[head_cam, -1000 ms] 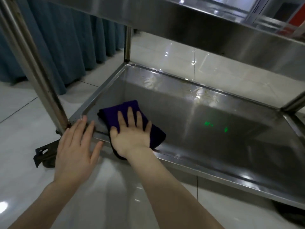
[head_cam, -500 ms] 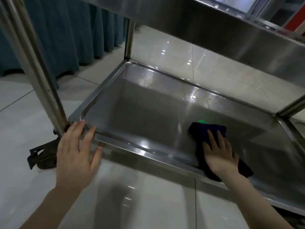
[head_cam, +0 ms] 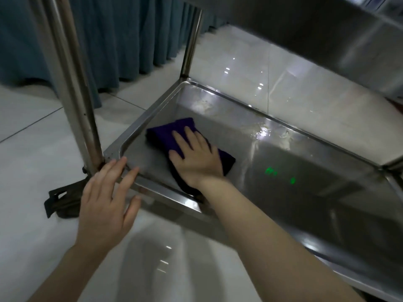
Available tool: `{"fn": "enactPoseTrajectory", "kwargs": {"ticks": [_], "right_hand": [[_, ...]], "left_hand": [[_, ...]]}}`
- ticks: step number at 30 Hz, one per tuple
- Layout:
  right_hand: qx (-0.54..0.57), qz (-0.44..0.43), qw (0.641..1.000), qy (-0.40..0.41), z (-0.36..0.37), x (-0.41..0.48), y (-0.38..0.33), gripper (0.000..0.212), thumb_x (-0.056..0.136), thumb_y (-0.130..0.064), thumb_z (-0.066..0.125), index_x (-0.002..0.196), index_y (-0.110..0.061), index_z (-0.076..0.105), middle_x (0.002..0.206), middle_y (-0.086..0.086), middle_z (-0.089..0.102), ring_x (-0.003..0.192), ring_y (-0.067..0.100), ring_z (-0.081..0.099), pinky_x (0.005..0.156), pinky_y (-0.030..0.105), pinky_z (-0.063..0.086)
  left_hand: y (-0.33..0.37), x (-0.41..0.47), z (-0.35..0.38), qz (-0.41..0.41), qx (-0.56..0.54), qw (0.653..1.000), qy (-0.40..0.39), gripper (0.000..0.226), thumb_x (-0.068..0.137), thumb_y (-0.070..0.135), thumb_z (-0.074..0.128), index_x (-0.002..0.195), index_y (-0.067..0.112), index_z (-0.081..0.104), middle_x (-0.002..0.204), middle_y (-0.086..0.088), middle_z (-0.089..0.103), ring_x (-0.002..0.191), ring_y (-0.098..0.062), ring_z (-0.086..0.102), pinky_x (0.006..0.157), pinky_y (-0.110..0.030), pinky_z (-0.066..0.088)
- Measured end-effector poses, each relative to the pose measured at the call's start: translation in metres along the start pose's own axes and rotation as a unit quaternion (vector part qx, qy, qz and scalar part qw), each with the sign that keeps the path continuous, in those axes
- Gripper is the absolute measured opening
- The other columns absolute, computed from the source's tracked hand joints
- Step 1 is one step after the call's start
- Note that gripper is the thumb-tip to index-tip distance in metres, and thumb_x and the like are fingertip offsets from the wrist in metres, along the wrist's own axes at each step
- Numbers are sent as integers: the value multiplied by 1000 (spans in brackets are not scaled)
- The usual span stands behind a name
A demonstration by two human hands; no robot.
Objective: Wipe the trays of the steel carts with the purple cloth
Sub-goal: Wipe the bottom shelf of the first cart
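Observation:
The bottom tray of a steel cart fills the middle and right of the view. A folded purple cloth lies flat on the tray near its left end. My right hand presses down on the cloth with flat, spread fingers. My left hand rests fingers apart on the tray's near left corner, beside the cart's front post; it holds nothing.
An upper steel shelf overhangs the tray at top right. A second post rises at the far left corner. A caster brake sticks out under the near corner. Blue curtains hang behind on the glossy white tile floor.
My right hand has swept the cloth from the tray's near left corner to the right and back to the left, now farther in. My left hand stayed at the corner.

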State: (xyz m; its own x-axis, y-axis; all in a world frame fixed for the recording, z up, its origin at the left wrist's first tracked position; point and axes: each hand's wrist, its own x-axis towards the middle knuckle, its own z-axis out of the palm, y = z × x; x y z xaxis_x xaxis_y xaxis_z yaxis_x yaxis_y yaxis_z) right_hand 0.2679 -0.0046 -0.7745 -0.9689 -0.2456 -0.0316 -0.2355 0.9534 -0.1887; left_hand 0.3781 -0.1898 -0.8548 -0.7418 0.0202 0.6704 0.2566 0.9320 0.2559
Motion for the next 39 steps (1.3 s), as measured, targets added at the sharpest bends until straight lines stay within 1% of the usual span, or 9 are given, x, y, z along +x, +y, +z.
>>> {"fn": "enactPoseTrajectory", "kwargs": {"ticks": [6,11,13,16,23,27,31,35,39], "right_hand": [[-45,210,976,28,-30,-89,124,55,101,-51,24,153,-42,9,163,-12,1,149,11,1,120,39,7],[-2,281,959,32,-33,-81,112,55,102,-47,26,154,-39,11,163,-10,1,149,15,3,119,48,8],[-3,255,966,39,-27,-57,88,55,101,-48,26,154,-39,12,163,-9,1,149,17,3,118,49,8],[-12,153,987,50,-13,-9,44,56,101,-50,27,154,-39,13,163,-8,4,149,19,5,117,51,9],[8,-11,1000,-5,10,85,-42,58,99,-54,16,154,-38,4,164,-5,-3,149,23,-2,116,58,-1],[-2,-65,998,-8,12,51,-47,58,100,-54,18,153,-40,4,163,-9,-5,149,16,-3,117,51,-2],[6,-142,989,-50,11,-7,-62,59,94,-59,13,151,-47,5,162,-15,-5,147,8,-7,118,45,-4],[25,-163,983,-86,2,-40,-69,54,100,-58,20,152,-47,10,162,-17,-3,147,6,-7,119,46,-2],[8,-159,986,-53,-8,-69,-46,52,100,-55,23,151,-45,19,162,-17,4,148,5,-1,120,45,5]], "left_hand": [[-1,0,5,-2,-19,999,28,48,87,16,45,133,4,52,147,-15,43,140,-30,35,111,-51,29],[3,2,4,-28,-46,998,37,45,86,16,46,128,1,54,145,-13,46,137,-29,39,108,-55,33],[7,2,5,-44,-67,996,42,44,85,14,48,126,1,53,144,-14,46,138,-30,38,107,-57,34],[12,2,2,-62,-99,993,37,42,87,14,46,127,1,53,145,-14,44,140,-29,34,113,-53,29],[-2,-7,-13,-27,-97,995,-2,41,92,13,46,131,3,54,146,-16,43,142,-29,33,115,-51,28],[-2,-8,-20,-37,-140,989,2,39,91,9,46,128,-1,55,145,-17,44,140,-30,36,108,-57,35],[4,-7,-28,-82,-218,972,37,43,93,8,43,136,4,45,151,-8,36,137,-27,39,105,-58,38],[4,-9,-35,-89,-223,970,45,45,96,15,40,141,10,41,154,-7,33,139,-24,37,113,-44,32],[5,-3,-41,-90,-180,978,44,44,96,16,41,139,6,45,152,-6,36,136,-16,39,113,-32,31]]}}
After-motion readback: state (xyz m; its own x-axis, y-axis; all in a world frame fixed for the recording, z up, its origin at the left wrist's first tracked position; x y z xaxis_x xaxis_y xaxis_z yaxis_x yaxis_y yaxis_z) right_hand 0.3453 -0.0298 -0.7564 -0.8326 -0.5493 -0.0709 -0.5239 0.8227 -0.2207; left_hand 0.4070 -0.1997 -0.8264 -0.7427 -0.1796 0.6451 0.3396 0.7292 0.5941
